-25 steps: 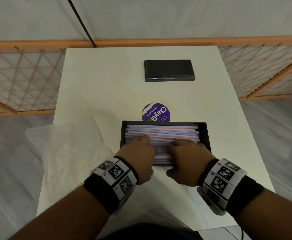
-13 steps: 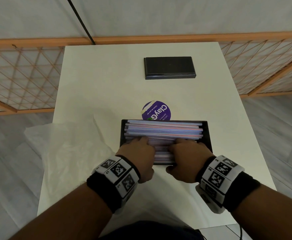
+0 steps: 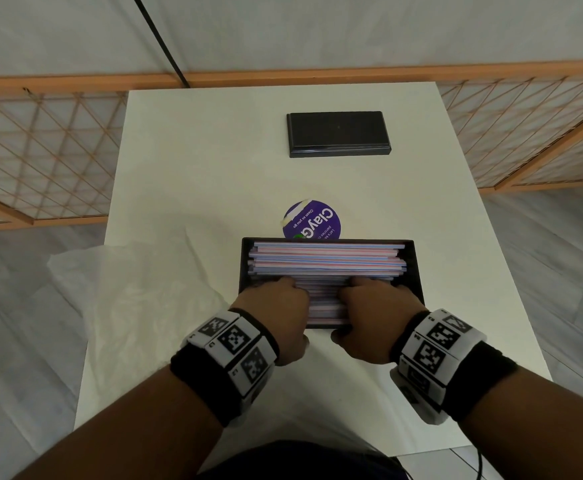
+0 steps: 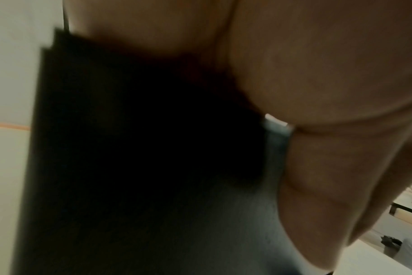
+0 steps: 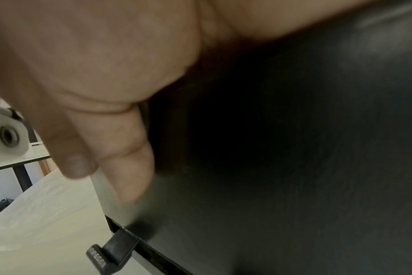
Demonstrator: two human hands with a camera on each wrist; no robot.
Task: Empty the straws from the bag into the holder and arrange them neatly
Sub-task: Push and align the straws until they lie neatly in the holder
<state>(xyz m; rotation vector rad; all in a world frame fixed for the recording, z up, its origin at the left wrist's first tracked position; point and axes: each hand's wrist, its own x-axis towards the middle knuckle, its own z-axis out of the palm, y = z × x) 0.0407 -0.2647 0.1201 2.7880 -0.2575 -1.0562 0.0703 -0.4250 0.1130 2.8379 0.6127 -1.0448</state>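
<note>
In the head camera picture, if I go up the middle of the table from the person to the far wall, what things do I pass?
Near to far: holder full of straws → round purple sticker → flat black lid.

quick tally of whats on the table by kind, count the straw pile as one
Black holder with the straw pile: 1
Black lid, lying apart at the far end: 1
Round purple label: 1
Clear plastic bag, at the table's left edge: 1
Hands, left hand and right hand, both on the straws with thumbs at the holder's near wall: 2
Total: 6
</note>
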